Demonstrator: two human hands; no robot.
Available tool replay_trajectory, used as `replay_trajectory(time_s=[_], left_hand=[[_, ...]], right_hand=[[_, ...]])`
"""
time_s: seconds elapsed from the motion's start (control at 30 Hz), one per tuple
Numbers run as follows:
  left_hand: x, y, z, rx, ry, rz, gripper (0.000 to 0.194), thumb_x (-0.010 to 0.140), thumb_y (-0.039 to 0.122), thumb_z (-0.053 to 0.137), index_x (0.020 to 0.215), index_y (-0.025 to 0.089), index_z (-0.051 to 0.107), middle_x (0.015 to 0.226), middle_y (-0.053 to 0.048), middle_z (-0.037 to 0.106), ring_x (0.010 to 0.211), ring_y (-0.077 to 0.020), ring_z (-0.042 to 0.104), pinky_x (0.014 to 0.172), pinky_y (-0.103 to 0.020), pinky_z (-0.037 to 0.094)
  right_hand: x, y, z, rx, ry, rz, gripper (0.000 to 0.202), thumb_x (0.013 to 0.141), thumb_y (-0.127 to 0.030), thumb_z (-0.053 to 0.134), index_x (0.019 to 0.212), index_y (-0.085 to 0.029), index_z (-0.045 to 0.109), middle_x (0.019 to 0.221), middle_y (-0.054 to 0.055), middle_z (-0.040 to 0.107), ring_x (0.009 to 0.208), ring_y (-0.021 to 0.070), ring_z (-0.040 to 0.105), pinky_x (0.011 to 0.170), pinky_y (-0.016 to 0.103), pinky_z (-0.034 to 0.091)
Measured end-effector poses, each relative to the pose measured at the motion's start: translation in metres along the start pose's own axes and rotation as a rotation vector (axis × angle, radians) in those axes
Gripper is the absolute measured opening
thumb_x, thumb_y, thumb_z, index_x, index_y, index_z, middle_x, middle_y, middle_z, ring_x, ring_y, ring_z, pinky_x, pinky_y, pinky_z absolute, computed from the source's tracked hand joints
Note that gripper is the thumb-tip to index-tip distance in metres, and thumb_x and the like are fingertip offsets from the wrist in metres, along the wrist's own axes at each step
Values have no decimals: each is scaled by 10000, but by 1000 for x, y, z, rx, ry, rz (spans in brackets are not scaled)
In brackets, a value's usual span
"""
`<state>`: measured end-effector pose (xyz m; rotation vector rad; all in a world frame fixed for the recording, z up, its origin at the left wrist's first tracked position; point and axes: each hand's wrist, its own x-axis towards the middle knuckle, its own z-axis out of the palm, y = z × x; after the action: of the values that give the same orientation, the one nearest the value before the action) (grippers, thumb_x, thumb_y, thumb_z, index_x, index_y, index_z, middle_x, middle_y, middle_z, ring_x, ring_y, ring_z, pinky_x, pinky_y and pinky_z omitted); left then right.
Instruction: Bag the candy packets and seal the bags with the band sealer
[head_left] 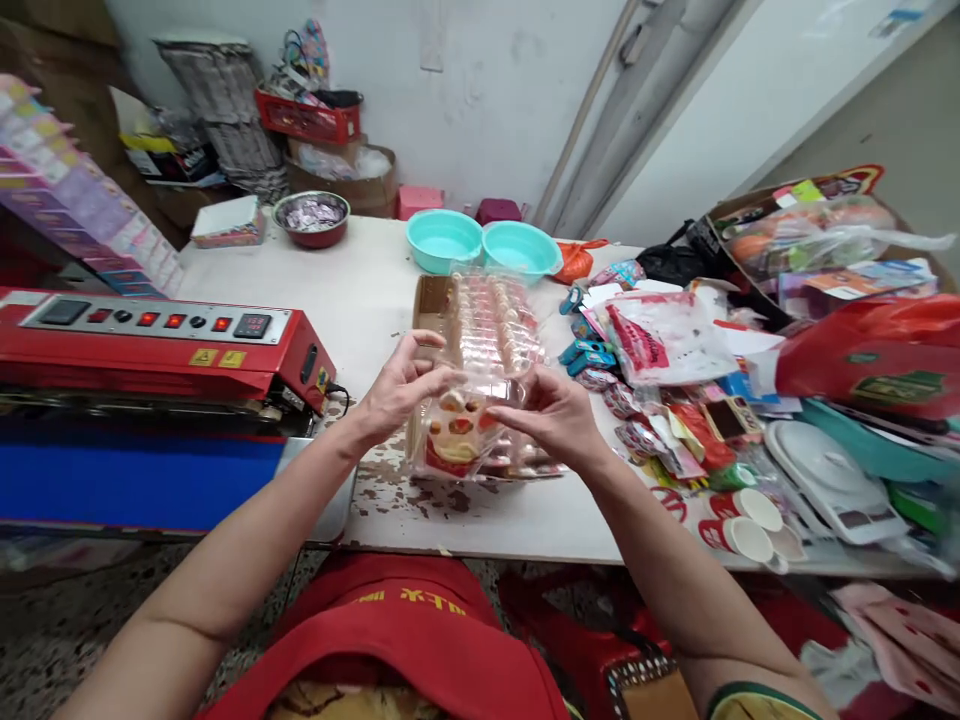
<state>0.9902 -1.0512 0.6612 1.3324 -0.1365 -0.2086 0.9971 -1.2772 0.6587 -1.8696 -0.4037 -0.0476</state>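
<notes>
A clear plastic pack [454,445] with red and orange printed shapes inside hangs between my two hands. My left hand [409,385] is closed on its upper left edge, thumb against the fingers. On the other side, my right hand [555,412] pinches the upper right edge, with the thumb pointing inward across the front. Behind and below stands an open cardboard box [430,295]. A row of similar clear packs [491,325] stands upright inside it. The pack in my hands hides the near part of the box.
A red sealing machine [281,340] with a blue belt [150,475] stands left. Two turquoise basins [444,240] and a metal bowl [311,235] are at the back. Right of the box lie bags, wrapped pieces, paper cups [739,540] and a white scale [832,480].
</notes>
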Motion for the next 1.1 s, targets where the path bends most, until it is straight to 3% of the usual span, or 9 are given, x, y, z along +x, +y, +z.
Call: replay_trajectory(time_s=[0.1,0.2,0.3,0.43,0.5,0.73,0.8,0.93,1.1], left_hand=[[-9,-9,-17,-128,5,-109,655,667,294,783,1248,223,490,1044,-74,688,859,-197,668,760,-297,506],[-28,-27,-34,-153,55,-243,593,599,274,825,1123,159,573,954,-91,713,808,-209,683,731,-295,518],[-47,-42,-48,-169,129,-271,564,592,264,826,1088,148,584,895,-85,721,783,-202,688,719,-291,524],[-69,-54,-69,-149,164,-282,528,610,266,813,1066,158,571,880,-77,723,765,-201,691,708,-298,534],[-81,-59,-85,-140,194,-290,511,608,265,812,1044,160,567,857,-69,722,740,-196,690,692,-293,536],[-124,-72,-141,-209,179,-339,550,608,262,814,1067,166,526,914,-91,714,760,-201,690,721,-308,531],[-130,-74,-149,-171,182,-332,533,633,292,794,1068,179,509,931,-85,703,758,-196,683,691,-295,525],[-130,-85,-162,56,326,-247,442,681,313,730,1036,190,499,870,-30,656,660,-135,627,577,-221,475],[-129,-100,-177,128,350,-239,458,689,314,686,1070,165,480,719,28,579,531,-89,526,498,-193,413]], right_hand=[[19,1,22,222,65,94,452,621,-394,825,590,-223,408,563,-61,460,532,111,463,535,261,421],[25,6,48,348,33,253,441,607,-426,814,654,-220,427,636,-53,505,566,116,499,522,251,440],[17,11,81,312,-40,362,463,557,-401,826,822,-224,491,809,-20,587,627,132,542,528,254,461],[3,18,125,134,1,371,458,542,-269,787,886,-227,488,799,-22,587,654,145,539,555,258,450],[-1,21,141,167,-19,399,417,561,-248,760,870,-231,481,788,-23,597,643,150,551,563,270,459],[-6,20,187,394,-212,442,398,597,-390,808,844,-212,551,830,-8,653,662,139,612,595,254,487],[-9,19,205,420,-214,451,380,596,-425,811,798,-200,581,811,-7,656,640,131,602,579,249,487],[-19,23,239,447,-212,454,374,548,-392,849,714,-177,593,753,-8,651,618,115,579,587,241,477],[-27,30,259,415,-173,521,401,543,-404,846,736,-174,580,755,3,648,621,121,570,574,244,462]])
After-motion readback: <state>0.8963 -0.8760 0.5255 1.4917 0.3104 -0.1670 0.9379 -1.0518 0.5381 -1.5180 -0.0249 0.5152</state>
